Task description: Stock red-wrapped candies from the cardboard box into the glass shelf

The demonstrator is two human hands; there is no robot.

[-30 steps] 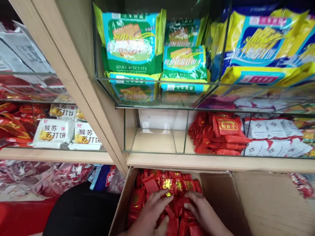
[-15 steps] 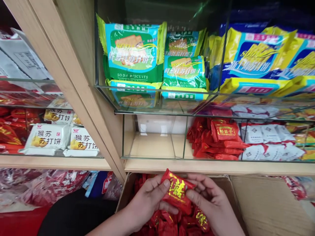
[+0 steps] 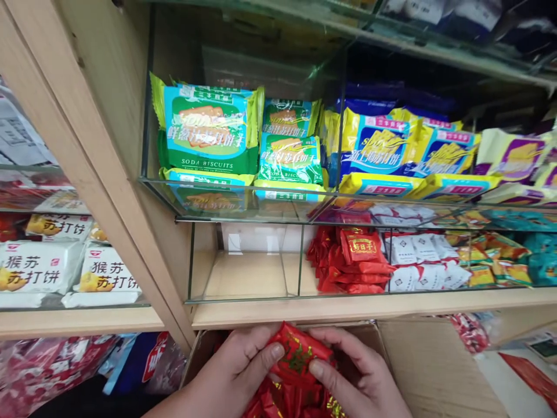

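Note:
Between my two hands is a small red packet [image 3: 298, 353] with gold printing on its face. My left hand [image 3: 248, 360] pinches its left end, thumb on top. At the right end, the thumb and fingers of my right hand [image 3: 354, 368] close on it too. Just below lies a cardboard box [image 3: 380, 342] with many similar red packets [image 3: 287, 400] inside, partly hidden by my hands and wrists.
Above the box, a wooden shelf has a glass-walled compartment [image 3: 243, 276]. Red packets [image 3: 354, 261] and white packets [image 3: 418, 249] fill neighbouring sections. Soda biscuit packs [image 3: 209, 128] stand on the glass shelf higher up. A wooden post [image 3: 108, 162] divides off white biscuit packs [image 3: 39, 267] at left.
My view has shifted, so the shelves sit lower and more to the left, with more showing at right. Both hands still hold the red packet, now tilted so its gold print looks darker.

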